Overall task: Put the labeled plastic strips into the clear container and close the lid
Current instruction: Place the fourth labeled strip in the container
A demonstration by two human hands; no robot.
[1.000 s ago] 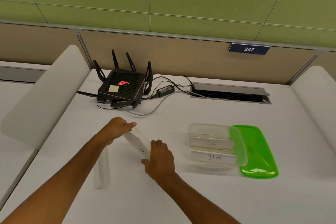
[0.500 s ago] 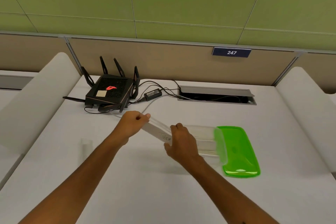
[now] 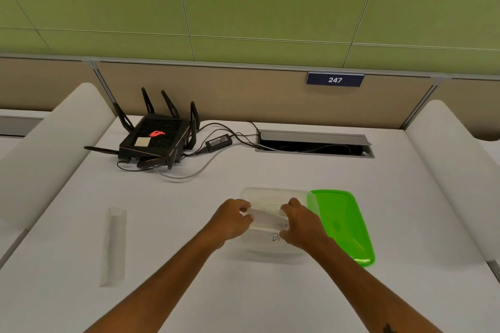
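Left hand (image 3: 232,220) and right hand (image 3: 300,222) pinching opposite ends of "Tiger" strip (image 3: 266,220), holding it just above open clear container (image 3: 273,194). "Bear" strip (image 3: 274,237) lying inside container. Green lid (image 3: 343,224) touching container's right side. One more strip (image 3: 113,246) lying on surface (image 3: 189,265), well left of container. Strips looking light, thin, likely slippery; end pinches suiting them.

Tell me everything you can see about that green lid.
The green lid is translucent, glossy plastic, a rounded rectangle with a raised rim. It lies flat on the white table, off the clear container and just right of it, its left edge right at the container's wall. Neither hand touches it. Light glints off its near end.
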